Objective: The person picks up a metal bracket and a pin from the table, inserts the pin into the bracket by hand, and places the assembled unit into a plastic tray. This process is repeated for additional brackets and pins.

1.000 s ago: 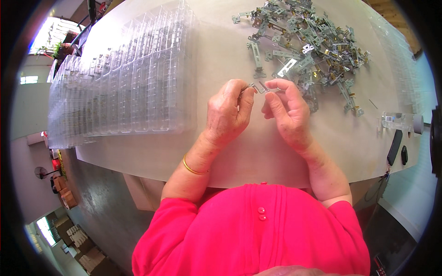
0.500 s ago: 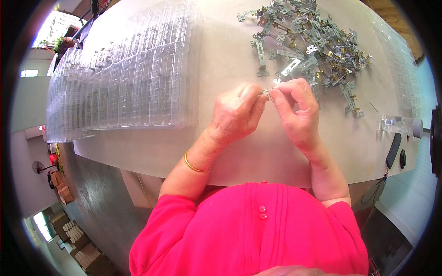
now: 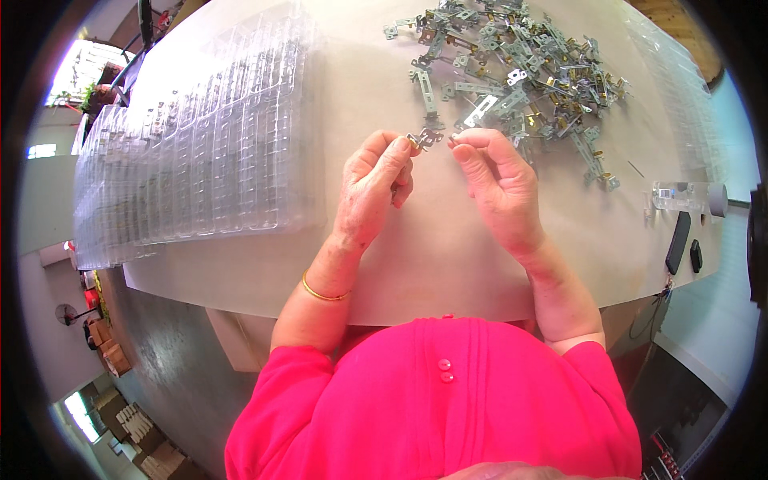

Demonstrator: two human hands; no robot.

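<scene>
My left hand [image 3: 374,186] pinches a small silvery metal bracket [image 3: 426,139] between thumb and forefinger, and its end with holes sticks out toward the right. Across a short gap, my right hand [image 3: 500,184] has thumb and forefinger pressed together at a tiny metallic bit [image 3: 453,141], too small to name. Just beyond both hands lies a loose heap of metal brackets [image 3: 552,68], silvery with brass-coloured parts. One long bracket [image 3: 428,94] lies at the heap's left edge, close to the held piece.
Stacked clear plastic trays [image 3: 200,176] with long slots fill the table's left side; metal pieces show in them. More clear trays [image 3: 680,104] stand at the far right. Nearer on the right are a clear bottle [image 3: 684,197] with a grey cap, a black bar-shaped object [image 3: 678,242] and a small black object [image 3: 696,256].
My hands, together before, have come apart. The left hand has moved left and turned, showing the bracket; the right hand has drawn slightly away. The view has shifted a little.
</scene>
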